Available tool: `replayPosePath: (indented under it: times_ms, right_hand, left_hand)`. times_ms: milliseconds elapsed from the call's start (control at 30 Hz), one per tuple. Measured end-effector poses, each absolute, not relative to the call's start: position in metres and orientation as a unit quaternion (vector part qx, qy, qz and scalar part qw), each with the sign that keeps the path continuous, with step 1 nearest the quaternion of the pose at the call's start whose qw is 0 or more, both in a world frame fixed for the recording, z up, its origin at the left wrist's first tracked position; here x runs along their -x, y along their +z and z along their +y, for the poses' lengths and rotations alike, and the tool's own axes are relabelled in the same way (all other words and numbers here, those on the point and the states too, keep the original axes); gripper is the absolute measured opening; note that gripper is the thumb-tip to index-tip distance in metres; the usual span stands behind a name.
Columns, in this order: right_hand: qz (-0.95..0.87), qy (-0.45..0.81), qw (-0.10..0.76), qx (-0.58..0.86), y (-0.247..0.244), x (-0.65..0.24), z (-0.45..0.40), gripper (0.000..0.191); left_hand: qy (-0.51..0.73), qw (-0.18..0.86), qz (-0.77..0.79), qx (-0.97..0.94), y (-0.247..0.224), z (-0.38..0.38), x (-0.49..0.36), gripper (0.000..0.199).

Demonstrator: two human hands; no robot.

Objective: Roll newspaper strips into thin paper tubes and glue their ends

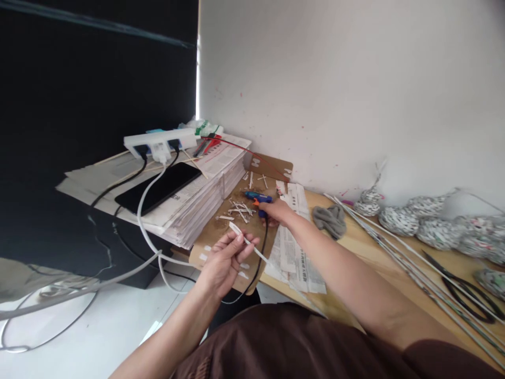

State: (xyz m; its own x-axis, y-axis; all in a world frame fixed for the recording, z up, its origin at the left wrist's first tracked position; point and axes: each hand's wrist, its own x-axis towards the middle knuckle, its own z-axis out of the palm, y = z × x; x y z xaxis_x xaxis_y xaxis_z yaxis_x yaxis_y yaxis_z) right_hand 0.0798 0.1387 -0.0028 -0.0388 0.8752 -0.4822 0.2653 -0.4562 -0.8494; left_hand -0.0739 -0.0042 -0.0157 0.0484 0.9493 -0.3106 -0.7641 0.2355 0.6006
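My right hand (278,209) is closed around a blue hot glue gun (258,197) with an orange trigger, its nozzle pointing left over the brown cardboard (215,231). A black cord hangs down from the gun's handle. Nearer to me, my left hand (226,258) pinches a thin rolled-paper tube (235,228) between thumb and fingers. The tube's flattened white end sticks up past the fingertips, and the rest trails off to the lower right. Short paper scraps (240,211) lie scattered on the cardboard between the gun and the stack of newspapers (213,195).
On the newspaper stack are a power strip (161,142) with plugs and a black phone (160,188). Loose cables hang at left. To the right lie newspaper strips (295,237), a grey cloth (330,221), long paper tubes (410,263), black scissors (465,295) and woven paper bundles (398,220).
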Motion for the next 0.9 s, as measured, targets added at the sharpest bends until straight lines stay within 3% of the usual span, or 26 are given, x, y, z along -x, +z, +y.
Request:
replayPosePath:
  times_ms: [100,367,567,733,833,900]
  right_hand:
    - [-0.405,0.629,0.317,0.584,0.002,-0.086,0.139,0.007]
    - [-0.377,0.679,0.432,0.457,0.033,-0.099,0.118,0.007]
    - [-0.299,0.779,0.429,0.346,0.046,-0.115,0.099,0.013]
    - [-0.378,0.739,0.479,0.285,0.060,-0.141,0.081,0.021]
    - [-0.455,0.694,0.462,0.313,0.074,-0.149,0.074,0.035]
    - [-0.488,0.653,0.468,0.341,0.085,-0.151,0.076,0.035]
  left_hand:
    - [0.605,0.709,0.336,-0.136,-0.017,-0.004,0.076,0.007]
    - [0.598,0.712,0.329,-0.163,-0.015,-0.003,0.078,0.011]
    - [0.597,0.712,0.337,-0.153,-0.019,0.001,0.077,0.011]
    - [0.598,0.709,0.342,-0.154,-0.021,0.003,0.077,0.009]
    - [0.593,0.708,0.353,-0.149,-0.017,0.004,0.073,0.011]
    - [0.590,0.709,0.356,-0.150,-0.014,0.005,0.070,0.012]
